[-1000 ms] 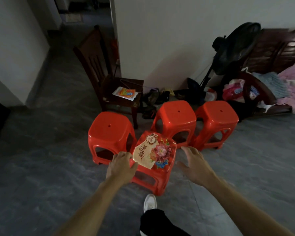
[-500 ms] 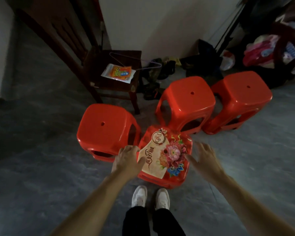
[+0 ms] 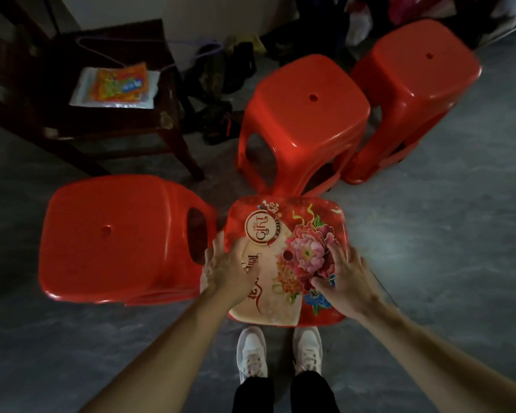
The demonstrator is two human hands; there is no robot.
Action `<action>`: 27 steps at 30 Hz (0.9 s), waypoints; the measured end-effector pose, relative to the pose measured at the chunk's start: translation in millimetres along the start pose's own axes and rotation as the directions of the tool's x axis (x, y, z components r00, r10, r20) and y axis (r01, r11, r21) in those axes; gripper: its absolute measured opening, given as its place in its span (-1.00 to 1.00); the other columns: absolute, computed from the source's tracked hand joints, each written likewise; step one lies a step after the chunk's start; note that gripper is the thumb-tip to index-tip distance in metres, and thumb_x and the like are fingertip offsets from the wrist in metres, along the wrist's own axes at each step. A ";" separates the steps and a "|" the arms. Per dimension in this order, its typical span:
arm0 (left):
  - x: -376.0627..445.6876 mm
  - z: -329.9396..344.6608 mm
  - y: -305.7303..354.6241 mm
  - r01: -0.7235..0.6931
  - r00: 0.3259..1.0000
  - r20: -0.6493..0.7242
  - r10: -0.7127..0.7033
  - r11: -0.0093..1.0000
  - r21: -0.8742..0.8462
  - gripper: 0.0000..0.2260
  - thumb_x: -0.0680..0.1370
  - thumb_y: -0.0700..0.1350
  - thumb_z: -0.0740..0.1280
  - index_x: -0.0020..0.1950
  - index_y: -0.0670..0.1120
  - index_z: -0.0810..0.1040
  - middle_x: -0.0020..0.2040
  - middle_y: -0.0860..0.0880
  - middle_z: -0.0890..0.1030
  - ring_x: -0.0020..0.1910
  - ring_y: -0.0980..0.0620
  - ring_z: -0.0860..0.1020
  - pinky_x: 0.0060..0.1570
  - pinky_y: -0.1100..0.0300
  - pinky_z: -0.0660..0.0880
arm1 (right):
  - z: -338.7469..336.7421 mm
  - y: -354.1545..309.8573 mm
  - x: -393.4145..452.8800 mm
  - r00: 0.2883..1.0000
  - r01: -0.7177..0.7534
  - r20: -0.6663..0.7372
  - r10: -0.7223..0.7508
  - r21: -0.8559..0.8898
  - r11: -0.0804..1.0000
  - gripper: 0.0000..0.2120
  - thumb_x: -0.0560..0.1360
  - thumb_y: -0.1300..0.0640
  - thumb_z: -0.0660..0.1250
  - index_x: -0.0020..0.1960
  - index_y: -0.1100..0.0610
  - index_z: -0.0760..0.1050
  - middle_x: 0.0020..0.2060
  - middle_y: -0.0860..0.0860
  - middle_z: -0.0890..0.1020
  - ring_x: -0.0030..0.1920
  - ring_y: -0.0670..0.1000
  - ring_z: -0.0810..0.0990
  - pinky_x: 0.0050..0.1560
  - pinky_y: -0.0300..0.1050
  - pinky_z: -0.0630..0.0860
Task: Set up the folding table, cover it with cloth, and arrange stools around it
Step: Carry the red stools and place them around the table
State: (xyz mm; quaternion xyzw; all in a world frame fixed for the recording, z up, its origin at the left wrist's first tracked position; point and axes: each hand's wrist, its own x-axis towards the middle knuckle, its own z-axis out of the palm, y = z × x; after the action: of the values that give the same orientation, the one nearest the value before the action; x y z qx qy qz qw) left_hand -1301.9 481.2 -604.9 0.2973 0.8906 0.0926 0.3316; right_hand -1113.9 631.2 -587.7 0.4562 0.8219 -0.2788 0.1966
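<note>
Several red plastic stools stand close together on the grey floor. The nearest one, the decorated stool (image 3: 283, 222), has a flower and "GIFT" print on its seat and stands just in front of my feet. My left hand (image 3: 228, 271) holds its left edge, fingers down the side and thumb on the seat. My right hand (image 3: 347, 280) lies on the right part of the seat with fingers spread. A plain red stool (image 3: 116, 239) touches its left side. Two more plain stools stand behind, one in the middle (image 3: 307, 108) and one at the right (image 3: 414, 76).
A dark wooden chair (image 3: 167, 120) stands at the back left with an orange packet (image 3: 116, 84) on its seat. Shoes and dark clutter (image 3: 221, 70) lie along the wall behind the stools. My white shoes (image 3: 251, 350) are right below the decorated stool.
I have stepped closer and leaned over the stools. My right hand moved from beside the decorated stool onto its seat. My left hand stayed at its left edge.
</note>
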 end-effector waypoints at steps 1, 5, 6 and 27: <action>7.5 4.8 0.3 0.008 1.000 0.008 -0.008 1.000 -0.016 -0.33 0.49 0.23 0.35 0.53 0.22 0.14 0.60 -0.07 -0.07 0.52 -0.22 0.12 0.42 -0.06 0.26 | 7.2 3.4 6.5 1.000 -0.029 -0.002 0.029 0.009 1.000 0.01 0.40 -0.28 0.41 0.59 -0.09 -0.17 0.53 0.06 0.05 0.49 0.18 0.15 0.40 0.25 0.34; 30.9 18.4 -0.5 0.061 0.997 0.050 -0.058 0.996 -0.066 -0.11 0.41 0.25 0.44 0.56 0.32 -0.09 0.60 -0.16 -0.05 0.52 -0.29 0.11 0.44 -0.12 0.23 | 23.9 17.6 30.5 0.993 -0.116 0.023 0.113 0.128 0.985 0.11 0.31 -0.30 0.49 0.57 -0.16 -0.20 0.49 0.13 0.15 0.44 0.25 0.29 0.36 0.28 0.37; 34.1 20.6 -0.4 0.073 0.997 0.046 -0.069 0.994 -0.083 -0.08 0.39 0.26 0.46 0.55 0.33 -0.10 0.57 -0.19 0.05 0.50 -0.29 0.17 0.41 -0.11 0.27 | 26.1 20.7 34.1 0.992 -0.125 0.033 0.121 0.160 0.979 0.13 0.30 -0.28 0.50 0.57 -0.16 -0.21 0.48 0.14 0.18 0.42 0.25 0.32 0.35 0.27 0.40; -33.5 13.4 166.1 -0.051 0.996 0.067 0.052 0.998 -0.021 0.09 0.25 0.23 0.56 0.51 0.37 -0.15 0.39 -0.20 0.20 0.42 -0.26 0.21 0.34 -0.18 0.36 | -44.5 127.2 -52.3 0.913 -0.300 -0.104 0.394 0.482 0.823 0.20 0.18 -0.43 0.49 0.54 -0.29 -0.22 0.33 0.18 0.36 0.30 0.26 0.44 0.27 0.19 0.45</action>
State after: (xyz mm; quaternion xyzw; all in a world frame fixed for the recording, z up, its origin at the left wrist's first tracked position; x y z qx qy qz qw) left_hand -1195.3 594.9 -537.1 0.3201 0.8700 0.0995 0.3617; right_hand -981.2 680.5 -558.8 0.6573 0.6513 -0.3761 0.0487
